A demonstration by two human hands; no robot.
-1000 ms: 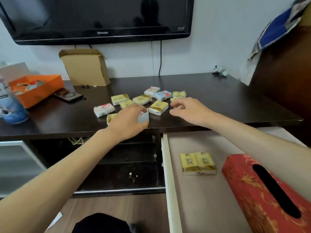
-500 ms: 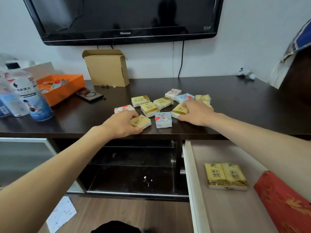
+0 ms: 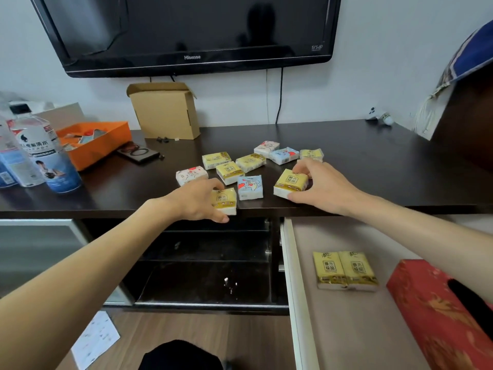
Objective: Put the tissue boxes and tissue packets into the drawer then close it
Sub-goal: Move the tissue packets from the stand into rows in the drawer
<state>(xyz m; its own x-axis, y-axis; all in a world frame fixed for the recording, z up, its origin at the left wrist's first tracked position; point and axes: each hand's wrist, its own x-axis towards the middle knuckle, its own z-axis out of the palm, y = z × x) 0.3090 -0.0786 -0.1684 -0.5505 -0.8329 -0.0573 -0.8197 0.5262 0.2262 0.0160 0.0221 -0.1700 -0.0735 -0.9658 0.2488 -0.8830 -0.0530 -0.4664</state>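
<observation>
Drawer [image 3: 290, 263] open at 5 o'clock, holding two yellow packets [image 3: 346, 271] and red tissue box [image 3: 440, 311]; about ten packets remain on bench [image 3: 373, 161], left hand [image 3: 196, 200] and right hand [image 3: 320, 185] each pinching a yellow one; closing pending.

home living room | wall-mounted TV [image 3: 186, 30] | dark TV cabinet [image 3: 373, 153]

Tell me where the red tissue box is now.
The red tissue box lies in the open drawer, lower right of the head view, right of two yellow tissue packets.
</observation>
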